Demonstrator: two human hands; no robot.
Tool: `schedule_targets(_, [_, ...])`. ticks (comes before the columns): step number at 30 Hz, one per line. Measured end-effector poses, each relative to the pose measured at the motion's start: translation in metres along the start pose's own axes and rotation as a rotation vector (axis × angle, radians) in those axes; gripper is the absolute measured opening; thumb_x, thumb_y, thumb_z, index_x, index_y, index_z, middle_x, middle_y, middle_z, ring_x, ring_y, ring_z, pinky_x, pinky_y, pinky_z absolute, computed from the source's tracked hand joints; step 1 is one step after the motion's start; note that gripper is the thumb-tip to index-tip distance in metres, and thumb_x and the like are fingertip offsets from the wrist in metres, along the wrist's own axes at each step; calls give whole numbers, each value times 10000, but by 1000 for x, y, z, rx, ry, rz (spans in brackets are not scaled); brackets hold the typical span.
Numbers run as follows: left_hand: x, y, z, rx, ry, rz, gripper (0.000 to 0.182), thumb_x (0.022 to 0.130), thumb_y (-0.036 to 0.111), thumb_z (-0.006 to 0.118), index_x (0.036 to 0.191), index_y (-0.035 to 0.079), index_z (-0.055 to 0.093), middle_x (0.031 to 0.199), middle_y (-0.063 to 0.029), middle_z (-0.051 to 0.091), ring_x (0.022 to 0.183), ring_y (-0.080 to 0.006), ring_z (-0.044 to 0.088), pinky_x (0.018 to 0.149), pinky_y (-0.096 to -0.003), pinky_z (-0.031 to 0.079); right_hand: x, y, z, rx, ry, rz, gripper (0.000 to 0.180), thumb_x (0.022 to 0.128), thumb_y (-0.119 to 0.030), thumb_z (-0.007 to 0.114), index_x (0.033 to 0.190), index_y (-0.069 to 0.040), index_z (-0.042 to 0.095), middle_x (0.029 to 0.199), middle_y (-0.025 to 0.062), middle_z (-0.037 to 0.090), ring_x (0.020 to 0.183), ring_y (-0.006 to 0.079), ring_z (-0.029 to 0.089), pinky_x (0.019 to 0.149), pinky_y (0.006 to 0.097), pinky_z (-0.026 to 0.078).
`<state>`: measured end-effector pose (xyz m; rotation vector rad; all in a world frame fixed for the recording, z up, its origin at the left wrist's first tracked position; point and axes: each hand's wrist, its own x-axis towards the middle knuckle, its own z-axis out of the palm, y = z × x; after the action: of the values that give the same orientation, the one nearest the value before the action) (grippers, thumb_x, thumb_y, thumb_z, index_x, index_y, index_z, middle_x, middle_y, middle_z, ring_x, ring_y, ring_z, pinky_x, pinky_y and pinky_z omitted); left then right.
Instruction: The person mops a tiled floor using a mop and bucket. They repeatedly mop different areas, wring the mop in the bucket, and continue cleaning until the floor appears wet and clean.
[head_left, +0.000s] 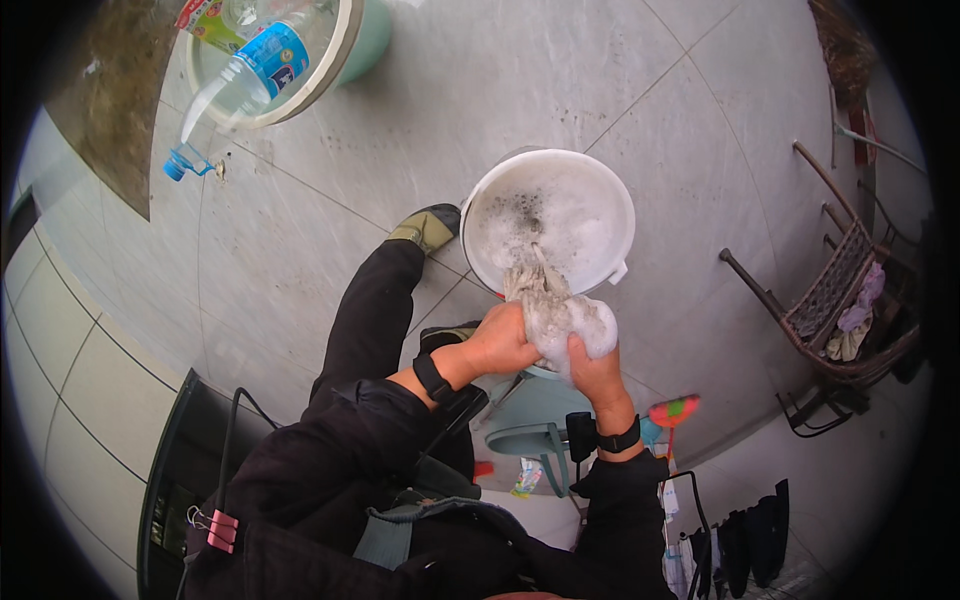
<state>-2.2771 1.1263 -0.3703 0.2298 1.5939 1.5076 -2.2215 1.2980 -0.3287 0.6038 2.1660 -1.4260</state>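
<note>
A wet, greyish cloth (551, 319) covered in suds is bunched between my two hands. My left hand (504, 339) grips it from the left, thumb towards the middle. On its right side, my right hand (598, 365) holds the foamiest part, with the thumb lying on top. The cloth's far end hangs over the near rim of a white plastic bucket (624, 196) and trails down to the water. Foamy water (555, 217) lies inside the bucket, with dark bubbles left of the middle. Folds of cloth and foam hide most of my fingertips.
A pale green bin (367, 45) at the upper left holds a plastic bottle (274, 60) that sticks out over its rim. At right is a woven chair (829, 300) with cloths on it. Pale blue-green plasticware (525, 439) and a red-green brush head (675, 410) are near me.
</note>
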Motion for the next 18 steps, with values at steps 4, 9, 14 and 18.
schedule_targets(4, [1, -1, 3, 112, 66, 61, 208, 734, 225, 611, 895, 98, 642, 836, -173, 629, 812, -404, 571, 695, -459, 468, 11, -2, 2, -58, 28, -81, 359, 777, -86, 536, 1126, -35, 603, 1040, 191, 640, 972, 366, 619, 837, 392, 488])
schedule_targets(9, [2, -4, 5, 163, 81, 95, 180, 682, 166, 609, 839, 80, 631, 805, -185, 606, 793, -413, 546, 694, -478, 450, 17, -6, 6, -96, 39, -76, 370, 752, -46, 515, 1107, -46, 618, 1001, 201, 641, 909, 411, 597, 784, 425, 489])
schedule_targets(14, [1, -6, 6, 163, 81, 109, 186, 667, 119, 601, 843, 65, 627, 811, -193, 604, 798, -415, 543, 701, -480, 446, 15, 1, 8, -117, -9, 33, 298, 751, -119, 600, 1040, -56, 633, 902, 198, 651, 825, 412, 593, 709, 433, 484])
schedule_targets(18, [0, -10, 8, 196, 62, 79, 210, 660, 107, 604, 865, 67, 623, 825, -195, 607, 796, -424, 545, 699, -475, 450, 17, -1, 9, -110, -21, 65, 299, 733, -168, 653, 1008, -53, 633, 815, 195, 646, 789, 417, 590, 672, 456, 475])
